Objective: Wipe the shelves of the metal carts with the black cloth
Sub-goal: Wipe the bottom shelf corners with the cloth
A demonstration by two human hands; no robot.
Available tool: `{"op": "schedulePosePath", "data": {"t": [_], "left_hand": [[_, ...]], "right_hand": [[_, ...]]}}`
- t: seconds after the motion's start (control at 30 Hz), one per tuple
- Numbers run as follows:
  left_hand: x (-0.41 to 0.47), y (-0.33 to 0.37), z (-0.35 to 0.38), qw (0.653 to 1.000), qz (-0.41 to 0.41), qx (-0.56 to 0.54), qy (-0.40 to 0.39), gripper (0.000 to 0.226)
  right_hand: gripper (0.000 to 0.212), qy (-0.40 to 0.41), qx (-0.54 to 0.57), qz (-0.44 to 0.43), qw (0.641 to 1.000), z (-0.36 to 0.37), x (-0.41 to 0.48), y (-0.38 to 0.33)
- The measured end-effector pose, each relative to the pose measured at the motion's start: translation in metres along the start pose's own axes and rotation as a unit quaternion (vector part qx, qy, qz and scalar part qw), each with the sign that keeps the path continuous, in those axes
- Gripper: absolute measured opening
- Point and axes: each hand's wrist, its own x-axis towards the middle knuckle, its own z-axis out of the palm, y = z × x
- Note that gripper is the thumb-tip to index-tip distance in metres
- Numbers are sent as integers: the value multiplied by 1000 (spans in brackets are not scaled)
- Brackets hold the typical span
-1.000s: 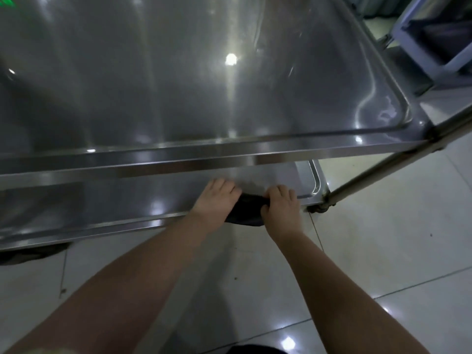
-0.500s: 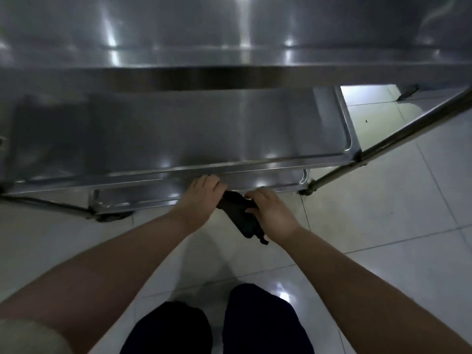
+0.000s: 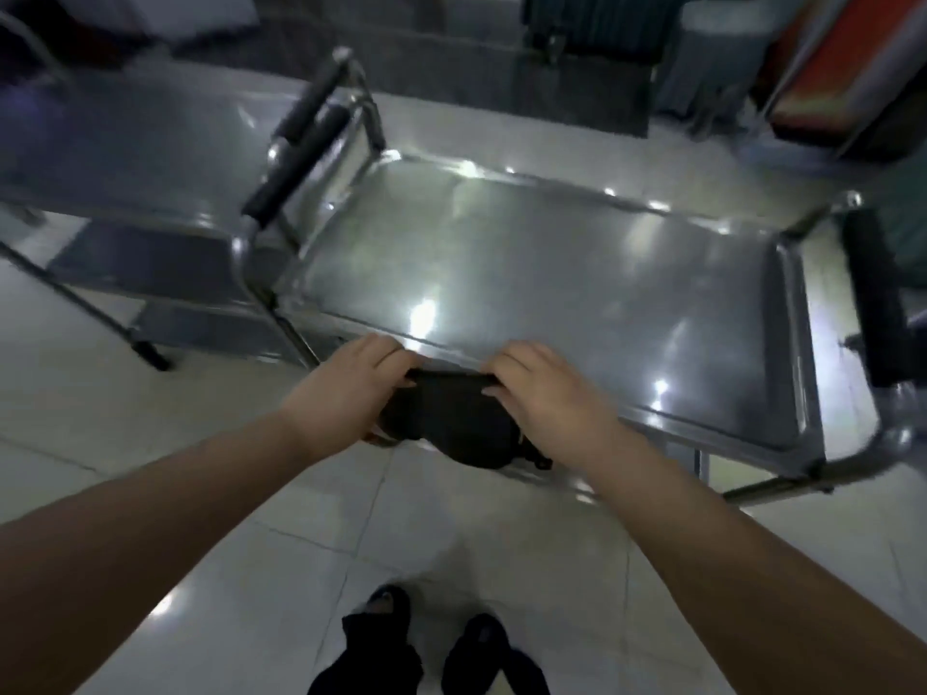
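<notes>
Black cloth (image 3: 446, 423) hangs between both hands at the near edge of the steel cart (image 3: 577, 283); left hand (image 3: 346, 388) and right hand (image 3: 547, 393) each pinch its top corners.

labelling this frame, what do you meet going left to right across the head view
second metal cart → left hand → black cloth → right hand → black handle grip at the far right
</notes>
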Motion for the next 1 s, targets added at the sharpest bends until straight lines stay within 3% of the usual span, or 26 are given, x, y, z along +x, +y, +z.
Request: {"op": "schedulePosePath", "data": {"t": [0.17, 0.27, 0.47, 0.7, 0.83, 1.0], "left_hand": [[-16, -27, -158, 984, -74, 102, 128, 29], [-31, -44, -243, 962, -145, 159, 166, 23], [-78, -92, -358, 910, -257, 237, 224, 22], [-171, -198, -426, 862, -239, 381, 235, 3], [-226, -270, -466, 835, -228, 444, 233, 27], [-271, -358, -517, 805, -237, 501, 214, 31]], "right_hand": [[20, 25, -37, -166, 985, -91, 148, -57], [14, 47, -66, -235, 969, -128, 232, -106], [18, 92, -108, -286, 948, -155, 357, -222], [16, 56, -189, -322, 926, -122, 460, -364], [16, 62, -176, -322, 928, -93, 518, -434], [17, 76, -153, -296, 940, -54, 595, -503]]}}
